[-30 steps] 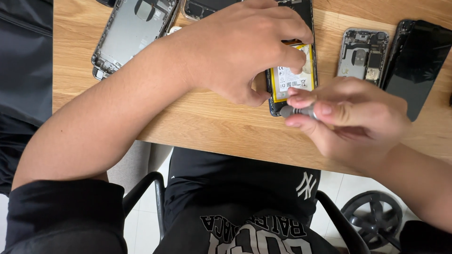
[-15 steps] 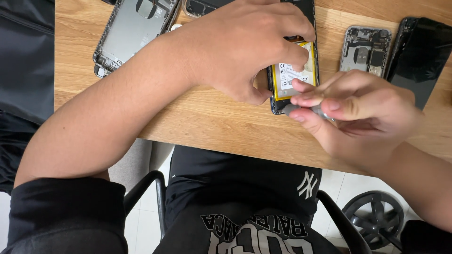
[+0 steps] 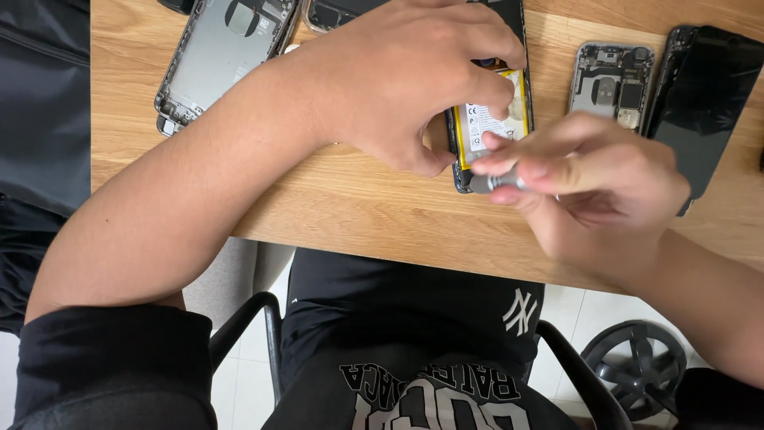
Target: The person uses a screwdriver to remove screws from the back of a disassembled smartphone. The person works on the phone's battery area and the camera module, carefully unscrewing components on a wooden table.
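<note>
Right hand (image 3: 593,187), nearest the body at the desk (image 3: 334,199) edge: grip clenched on a small grey tool (image 3: 495,182) pinched between thumb and fingertips, its tip blurred, just beside the bottom corner of the opened phone (image 3: 493,119). Left hand (image 3: 406,76) lies over that phone with its yellow-edged battery showing, fingers curled and pressing down on it, grasping nothing loose. Farther back on the desk: an empty grey phone shell (image 3: 219,60) at left, a smaller opened phone (image 3: 611,84) and a black screen panel (image 3: 704,99) at right.
</note>
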